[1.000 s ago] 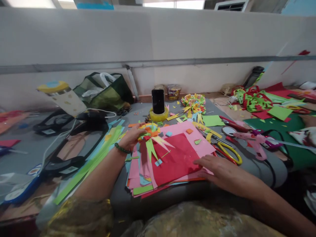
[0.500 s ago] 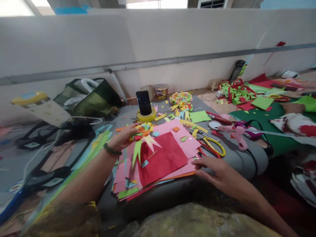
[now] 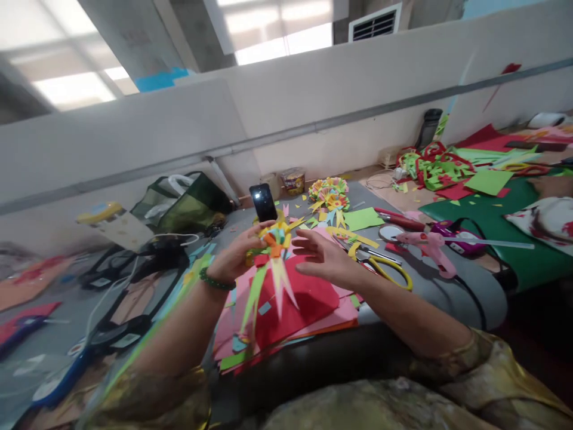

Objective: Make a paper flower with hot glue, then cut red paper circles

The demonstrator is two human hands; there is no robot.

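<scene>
My left hand [image 3: 239, 254], with a green bead bracelet at the wrist, is closed round a multicoloured paper flower [image 3: 274, 242] and holds it up above the table. Long green and yellow paper spikes hang down from the flower. My right hand [image 3: 323, 257] is beside the flower on its right, fingers spread and reaching toward it, holding nothing. Below both hands lies a stack of coloured paper sheets [image 3: 308, 301], red and pink on top.
A black phone [image 3: 263, 203] stands upright behind the flower. Finished paper flowers [image 3: 330, 192] lie further back. Yellow-handled scissors [image 3: 388, 269] and a pink glue gun [image 3: 427, 245] lie right of the stack. A green bag [image 3: 188, 200] and black cables sit at the left.
My left hand has lifted the paper flower off the stack. My right hand left the edge of the sheets and rose next to the flower. The camera tilted up.
</scene>
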